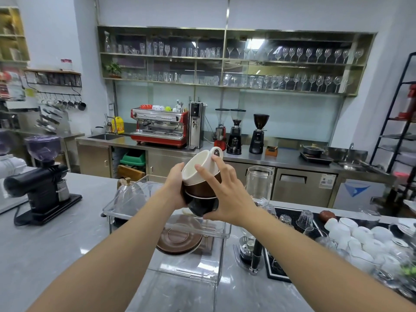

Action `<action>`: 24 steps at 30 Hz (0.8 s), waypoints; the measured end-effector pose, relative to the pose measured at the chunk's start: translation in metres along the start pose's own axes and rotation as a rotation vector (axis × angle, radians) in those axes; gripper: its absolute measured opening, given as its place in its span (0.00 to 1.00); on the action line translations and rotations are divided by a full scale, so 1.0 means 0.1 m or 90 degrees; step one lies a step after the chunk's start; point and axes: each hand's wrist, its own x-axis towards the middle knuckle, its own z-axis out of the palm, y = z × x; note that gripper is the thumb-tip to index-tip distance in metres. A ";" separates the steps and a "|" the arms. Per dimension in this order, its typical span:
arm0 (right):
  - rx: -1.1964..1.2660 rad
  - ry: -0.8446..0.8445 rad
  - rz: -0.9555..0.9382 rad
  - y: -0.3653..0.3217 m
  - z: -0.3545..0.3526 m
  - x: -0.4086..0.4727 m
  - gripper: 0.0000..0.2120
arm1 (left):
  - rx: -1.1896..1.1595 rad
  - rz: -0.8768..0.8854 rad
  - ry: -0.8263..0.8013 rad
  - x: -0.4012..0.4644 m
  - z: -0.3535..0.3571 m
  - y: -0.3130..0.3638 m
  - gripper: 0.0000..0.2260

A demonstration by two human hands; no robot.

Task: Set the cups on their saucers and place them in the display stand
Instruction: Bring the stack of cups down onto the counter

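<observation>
Both hands hold a tilted stack of three nested cups above the clear acrylic display stand [221,230]. A white cup [198,167] sits on top, a brown cup [200,189] in the middle, a black cup [200,207] at the bottom. My left hand [174,188] grips the stack's left side. My right hand [227,194] wraps its right side, fingers over the white cup's rim and thumb under the black cup. Brown saucers [180,238] lie stacked on the stand's shelf, directly below the cups.
A black grinder [42,190] stands at left on the grey counter [56,255]. A glass kettle [130,194] sits behind the stand. A siphon brewer [257,212] is just right of it. Upturned glasses on a black mat [290,216] and several white cups [360,239] fill the right.
</observation>
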 end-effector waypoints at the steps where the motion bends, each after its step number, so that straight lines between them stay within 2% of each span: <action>1: 0.002 0.003 0.001 0.00 0.00 0.00 0.57 | 0.000 0.005 -0.001 0.00 0.00 0.00 0.25; 11: -0.013 0.015 0.002 -0.01 -0.01 0.01 0.56 | -0.001 0.057 -0.002 -0.04 0.04 -0.01 0.19; 14: -0.010 0.029 -0.009 -0.02 -0.08 0.04 0.53 | -0.013 0.066 -0.009 -0.10 0.08 0.04 0.20; 19: -0.045 0.063 -0.032 0.04 -0.36 0.16 0.54 | -0.008 0.102 -0.015 -0.23 0.24 0.25 0.21; 24: -0.096 0.100 -0.052 0.20 -0.83 0.13 0.49 | -0.016 0.121 -0.068 -0.36 0.61 0.39 0.22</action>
